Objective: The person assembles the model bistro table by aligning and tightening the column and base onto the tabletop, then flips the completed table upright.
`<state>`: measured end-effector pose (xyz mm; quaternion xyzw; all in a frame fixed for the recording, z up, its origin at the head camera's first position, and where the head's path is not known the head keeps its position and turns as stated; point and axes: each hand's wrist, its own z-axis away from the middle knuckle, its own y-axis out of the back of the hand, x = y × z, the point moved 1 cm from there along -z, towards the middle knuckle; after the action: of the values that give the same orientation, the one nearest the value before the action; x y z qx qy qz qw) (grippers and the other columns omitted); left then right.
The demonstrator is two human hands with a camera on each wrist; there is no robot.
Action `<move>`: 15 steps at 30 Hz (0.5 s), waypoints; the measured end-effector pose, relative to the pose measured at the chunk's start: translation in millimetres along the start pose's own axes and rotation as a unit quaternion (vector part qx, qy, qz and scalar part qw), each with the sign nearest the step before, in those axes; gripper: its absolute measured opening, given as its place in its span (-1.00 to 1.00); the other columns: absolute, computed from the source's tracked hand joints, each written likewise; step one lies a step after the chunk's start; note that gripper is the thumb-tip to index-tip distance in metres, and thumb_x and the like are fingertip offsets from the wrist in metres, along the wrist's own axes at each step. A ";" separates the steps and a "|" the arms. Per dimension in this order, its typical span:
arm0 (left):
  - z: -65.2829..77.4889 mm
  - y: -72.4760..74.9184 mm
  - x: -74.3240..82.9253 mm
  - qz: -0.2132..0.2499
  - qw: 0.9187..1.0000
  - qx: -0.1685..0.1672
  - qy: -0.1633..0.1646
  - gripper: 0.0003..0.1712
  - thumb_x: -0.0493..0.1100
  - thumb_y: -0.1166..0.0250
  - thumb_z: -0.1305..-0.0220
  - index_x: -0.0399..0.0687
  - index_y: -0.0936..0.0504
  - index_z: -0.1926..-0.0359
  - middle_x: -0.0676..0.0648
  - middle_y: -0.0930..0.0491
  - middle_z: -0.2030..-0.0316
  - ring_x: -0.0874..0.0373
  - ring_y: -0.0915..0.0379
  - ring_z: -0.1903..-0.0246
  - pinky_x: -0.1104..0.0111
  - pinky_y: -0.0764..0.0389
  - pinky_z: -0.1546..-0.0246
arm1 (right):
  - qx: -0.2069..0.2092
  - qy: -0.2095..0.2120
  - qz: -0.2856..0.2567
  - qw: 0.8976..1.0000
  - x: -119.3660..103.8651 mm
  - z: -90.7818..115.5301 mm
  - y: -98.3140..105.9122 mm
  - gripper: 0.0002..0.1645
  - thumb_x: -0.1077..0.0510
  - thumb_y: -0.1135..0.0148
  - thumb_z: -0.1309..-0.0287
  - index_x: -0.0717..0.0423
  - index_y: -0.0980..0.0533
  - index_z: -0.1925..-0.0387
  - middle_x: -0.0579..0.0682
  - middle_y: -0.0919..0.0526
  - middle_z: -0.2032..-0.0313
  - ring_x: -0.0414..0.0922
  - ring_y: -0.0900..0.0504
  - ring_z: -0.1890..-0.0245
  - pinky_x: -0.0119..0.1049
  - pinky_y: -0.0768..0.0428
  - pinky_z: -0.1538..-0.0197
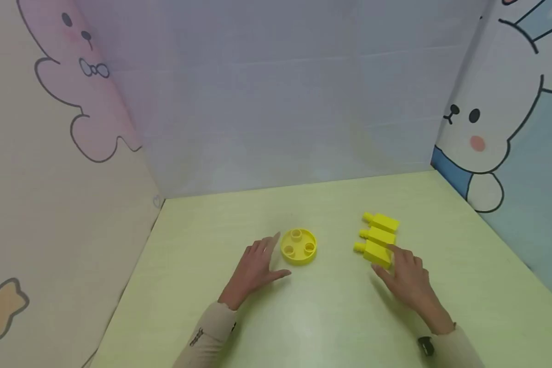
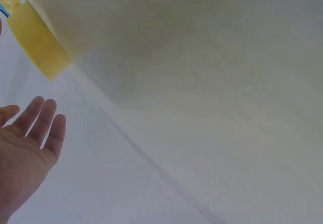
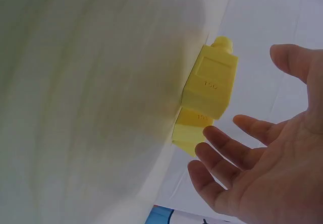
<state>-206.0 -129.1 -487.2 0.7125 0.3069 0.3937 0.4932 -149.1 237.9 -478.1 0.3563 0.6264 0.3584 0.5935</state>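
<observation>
A shallow round yellow piece (image 1: 299,259) with a raised rim and three short round sockets inside lies on the table. My left hand (image 1: 254,267) is just left of it, fingers spread and thumb apart. In the left wrist view a gap shows between the hand (image 2: 30,148) and the yellow piece (image 2: 39,42). On the right lie three tapered yellow blocks in a row, the nearest block (image 1: 377,254), the middle block (image 1: 381,236) and the far block (image 1: 385,223), each with a round peg pointing left. Beside the nearest block, my right hand (image 1: 408,280) has loosely extended fingers, holding nothing.
The pale yellow-green tabletop (image 1: 303,317) meets a plain whitish back wall (image 1: 276,112). Side panels with cartoon animals stand at the left (image 1: 73,214) and right (image 1: 529,204). A small black object (image 1: 426,346) is at the right cuff.
</observation>
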 end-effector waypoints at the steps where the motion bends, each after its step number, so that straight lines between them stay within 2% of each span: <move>1: -6.9 -1.6 -2.5 0.015 1.000 -0.012 0.003 0.23 0.33 -0.52 -0.12 -0.15 -0.15 -0.59 -0.22 -0.45 -0.30 -0.14 -0.40 -0.21 -0.01 -0.43 -0.22 | -0.006 -0.007 -0.005 1.000 3.0 -2.9 1.1 -0.14 -0.15 -0.21 -0.44 0.44 -0.22 -0.39 0.57 -0.33 -0.20 0.56 -0.30 -0.14 0.44 -0.39 0.05; 4: -25.2 -6.3 -10.2 0.069 0.996 -0.048 0.016 0.26 0.31 -0.54 -0.10 -0.17 -0.14 -0.60 -0.23 -0.42 -0.33 -0.14 -0.38 -0.25 -0.01 -0.38 -0.28 | -0.024 -0.021 -0.024 0.999 10.9 -10.9 3.7 -0.17 -0.11 -0.20 -0.44 0.48 -0.23 -0.37 0.53 -0.45 -0.11 0.51 -0.40 -0.07 0.36 -0.46 0.10; 8: -42.5 -14.2 -20.0 0.125 0.988 -0.086 0.024 0.28 0.29 -0.58 -0.06 -0.27 -0.16 -0.58 -0.28 -0.40 -0.36 -0.16 -0.36 -0.29 0.00 -0.37 -0.31 | -0.047 -0.027 -0.053 0.997 17.6 -17.9 6.5 -0.23 -0.03 -0.20 -0.46 0.55 -0.26 -0.32 0.49 -0.54 -0.05 0.41 -0.51 -0.03 0.29 -0.50 0.05; 12: -51.8 -20.4 -25.5 0.153 0.982 -0.110 0.021 0.25 0.25 -0.60 -0.04 -0.35 -0.23 -0.53 -0.29 -0.44 -0.31 -0.14 -0.38 -0.27 0.01 -0.38 -0.29 | -0.056 -0.031 -0.057 0.996 20.5 -22.2 9.4 -0.29 0.03 -0.24 -0.43 0.59 -0.31 -0.25 0.49 -0.54 -0.02 0.36 -0.53 0.01 0.26 -0.51 0.00; 15: -55.8 -22.1 -25.5 0.169 0.978 -0.122 0.026 0.23 0.24 -0.61 -0.03 -0.33 -0.26 -0.52 -0.27 -0.46 -0.29 -0.13 -0.38 -0.26 0.01 -0.37 -0.30 | -0.058 -0.037 -0.050 0.996 22.3 -24.6 12.0 -0.32 0.04 -0.26 -0.40 0.59 -0.34 -0.20 0.47 -0.56 0.01 0.32 -0.54 0.05 0.22 -0.53 0.02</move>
<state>-268.1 -117.3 -503.4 0.6784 0.1441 0.5240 0.4943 -174.4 262.5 -477.5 0.3030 0.5993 0.3504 0.6529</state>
